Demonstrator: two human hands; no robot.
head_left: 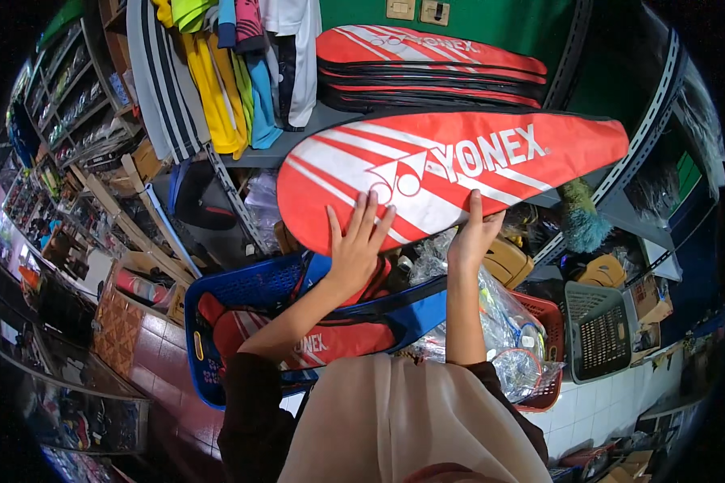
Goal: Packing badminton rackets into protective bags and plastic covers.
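Observation:
A red racket bag (451, 173) with white stripes and black edging lies tilted across the middle, its narrow end to the right. My left hand (353, 262) rests flat on its wide left part, fingers spread. My right hand (470, 241) grips the lower edge, one digit on top and the rest of the fingers hidden beneath. Behind it, a stack of similar red racket bags (491, 60) lies on a grey metal shelf (298, 138). Below my left forearm, a blue plastic basket (192, 322) holds another red racket bag (358, 340) and a blue one (419, 318).
Colourful clothes (209, 88) hang at the upper left. A red basket (553, 314) with plastic-wrapped rackets (519, 366) stands right of my body, beside a grey-green basket (576, 322). Slotted metal posts (652, 109) rise at the right. A bluish brush head (586, 229) hangs near the bag's narrow end.

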